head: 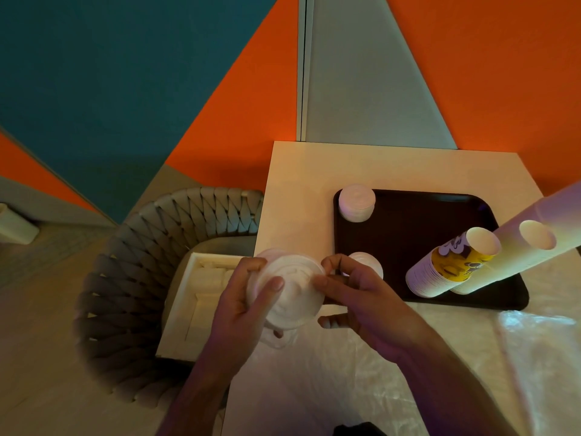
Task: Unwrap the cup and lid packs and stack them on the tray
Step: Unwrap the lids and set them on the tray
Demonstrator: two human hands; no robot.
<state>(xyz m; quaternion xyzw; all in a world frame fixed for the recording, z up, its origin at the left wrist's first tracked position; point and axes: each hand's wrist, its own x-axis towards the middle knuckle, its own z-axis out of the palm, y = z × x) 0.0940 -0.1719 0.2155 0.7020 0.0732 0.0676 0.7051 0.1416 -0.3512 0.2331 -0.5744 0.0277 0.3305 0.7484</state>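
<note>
2 hands meet over the near-left edge of the white table [301,171], both on 1 stack of white lids [290,294]. The left hand [242,306] wraps the stack from the left, thumb laid across the top lid and fingers curled beneath. The right hand [355,297] pinches the stack's right rim between thumb and forefinger; its other fingers hang loosely curled below. Whether clear wrap still covers these lids is hard to tell in the dim light.

On the dark tray [418,247], farther back and to the right, a short lid stack [356,202] stands at the far-left corner and a second lid stack [367,262] sits at the near-left edge, just beyond the right hand's fingers. 2 tall columns of paper cups stand on the tray's right side: a printed yellow cup stack [452,262] and, touching it, a plain white cup stack [534,240].

Crumpled clear plastic wrap [518,350] lies on the table's near-right part. A woven grey chair [125,278] holding a white box [195,303] stands left of the table.
</note>
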